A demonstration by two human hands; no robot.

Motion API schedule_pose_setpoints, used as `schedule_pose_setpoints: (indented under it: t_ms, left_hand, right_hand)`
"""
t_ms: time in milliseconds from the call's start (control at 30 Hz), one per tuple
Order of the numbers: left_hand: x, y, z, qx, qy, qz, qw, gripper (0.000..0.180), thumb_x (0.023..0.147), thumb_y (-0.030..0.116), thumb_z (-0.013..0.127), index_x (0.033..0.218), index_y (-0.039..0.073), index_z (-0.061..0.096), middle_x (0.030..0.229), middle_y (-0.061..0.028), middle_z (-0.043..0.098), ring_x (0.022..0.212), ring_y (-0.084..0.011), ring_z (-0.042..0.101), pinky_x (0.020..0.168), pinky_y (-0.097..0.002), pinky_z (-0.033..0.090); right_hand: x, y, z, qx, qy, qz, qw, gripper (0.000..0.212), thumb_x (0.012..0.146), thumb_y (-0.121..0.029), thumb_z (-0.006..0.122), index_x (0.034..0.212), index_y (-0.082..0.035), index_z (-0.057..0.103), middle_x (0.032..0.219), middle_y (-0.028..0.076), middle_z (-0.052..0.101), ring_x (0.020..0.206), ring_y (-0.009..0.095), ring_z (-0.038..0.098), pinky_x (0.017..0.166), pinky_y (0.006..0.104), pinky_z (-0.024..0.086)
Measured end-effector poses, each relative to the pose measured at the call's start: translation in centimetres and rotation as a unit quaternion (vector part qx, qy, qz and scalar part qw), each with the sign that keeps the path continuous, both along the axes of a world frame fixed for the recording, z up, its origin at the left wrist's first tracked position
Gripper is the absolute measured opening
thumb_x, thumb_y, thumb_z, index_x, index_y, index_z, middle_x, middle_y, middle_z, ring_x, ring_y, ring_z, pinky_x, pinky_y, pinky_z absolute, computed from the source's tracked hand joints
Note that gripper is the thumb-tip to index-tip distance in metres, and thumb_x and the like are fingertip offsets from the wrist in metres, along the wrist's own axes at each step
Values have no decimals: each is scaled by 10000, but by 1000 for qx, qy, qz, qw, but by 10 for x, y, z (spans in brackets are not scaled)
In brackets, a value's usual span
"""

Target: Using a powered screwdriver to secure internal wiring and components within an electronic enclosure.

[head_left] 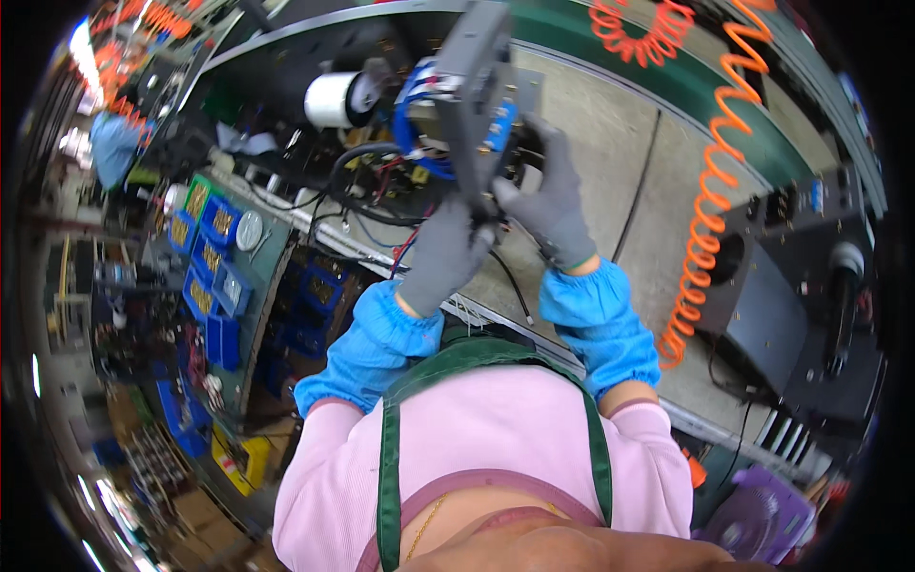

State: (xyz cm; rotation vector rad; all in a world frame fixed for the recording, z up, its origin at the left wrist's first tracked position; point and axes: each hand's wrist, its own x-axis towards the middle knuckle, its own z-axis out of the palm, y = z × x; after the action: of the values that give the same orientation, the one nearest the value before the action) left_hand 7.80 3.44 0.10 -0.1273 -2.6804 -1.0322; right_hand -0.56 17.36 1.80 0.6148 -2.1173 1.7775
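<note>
Gloved in grey, the left hand [440,253] comes up from a blue sleeve cover, its fingers partly curled and reaching inward at the lower end of a dark metal casing [477,57]. From where I stand, its fingertips are tucked out of sight, so I cannot tell whether they grip anything. Next along is the casing itself, standing slightly tilted ahead of the person's chest; what bears its weight is hidden. On its right face sits a bright blue part [500,124]. Below, a thin black lead [515,286] trails over the pale worktop [610,143]. Then the right hand [553,195], gloved alike, half open, thumb apart from fingers that reach up just beside the blue part; I cannot tell what, if anything, it holds. To my eye, good work here means steadying the casing with one hand, letting the other do the fine fingering, and keeping that lead from being pinched. Farther right, well apart from both hands, hangs an orange coiled hose [705,229].
</note>
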Motion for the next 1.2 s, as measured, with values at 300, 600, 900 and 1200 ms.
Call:
schedule_pose_setpoints:
  t_ms: [300, 600, 900, 1200]
  left_hand:
    - [2, -17, -11, -19, -9, -17, 1000, 356, 792, 242, 617, 1048, 42, 472, 912, -191, 546, 773, -380, 574, 637, -464, 468]
    - [15, -24, -18, 14, -35, -76, 996, 476, 777, 214, 617, 1199, 59, 462, 1083, -189, 524, 894, -382, 568, 764, -467, 471]
    - [64, -142, -40, 174, -127, 48, 975, 189, 815, 264, 611, 861, 82, 607, 716, -113, 618, 721, -306, 623, 653, -393, 485]
    - [166, -396, -92, 15, 51, 510, 859, 243, 840, 165, 511, 1039, 83, 624, 977, -168, 630, 929, -345, 593, 822, -397, 474]
  right_hand:
    - [-3, -2, 1, 11, 12, 89, 996, 821, 628, -51, 690, 1363, -30, 323, 1130, 138, 495, 1018, 233, 560, 863, 326, 485]
    - [0, 7, -38, 39, -24, 50, 998, 911, 631, 0, 707, 1408, -34, 234, 1296, 141, 410, 1108, 236, 503, 918, 340, 449]
    - [-8, 15, -45, 50, -62, 34, 996, 825, 677, 66, 662, 1392, -23, 260, 1275, 103, 440, 1163, 202, 442, 987, 315, 355]
    - [32, 37, -69, 251, -241, -13, 937, 582, 762, -137, 681, 1277, -23, 436, 1164, 127, 549, 1042, 241, 540, 886, 336, 439]
